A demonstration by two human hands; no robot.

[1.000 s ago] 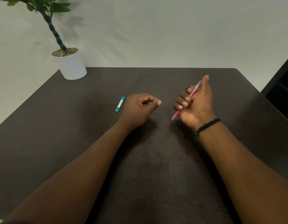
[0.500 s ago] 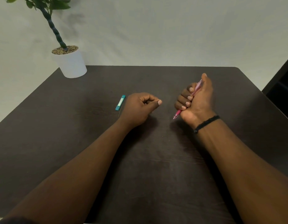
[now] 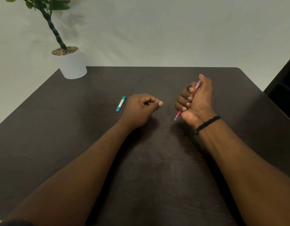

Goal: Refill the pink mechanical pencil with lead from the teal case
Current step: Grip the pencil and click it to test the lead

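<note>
My right hand [image 3: 197, 101] is clenched around the pink mechanical pencil [image 3: 178, 115]. The thumb rests on the pencil's top end and the tip points down toward the table. Most of the barrel is hidden inside the fist. My left hand [image 3: 141, 110] rests on the dark table [image 3: 92, 144] in a loose fist with the thumb stretched out; I cannot tell if it pinches anything. The teal lead case [image 3: 121, 103] lies flat on the table just left of my left hand, not touching it.
A white pot [image 3: 71, 66] with a green plant stands at the table's far left corner. A dark piece of furniture [image 3: 284, 85] stands off the right edge. A pale wall lies behind the table.
My right hand's fingers have curled tighter around the pencil and the thumb has settled on its top. My left hand and the teal case have stayed where they were.
</note>
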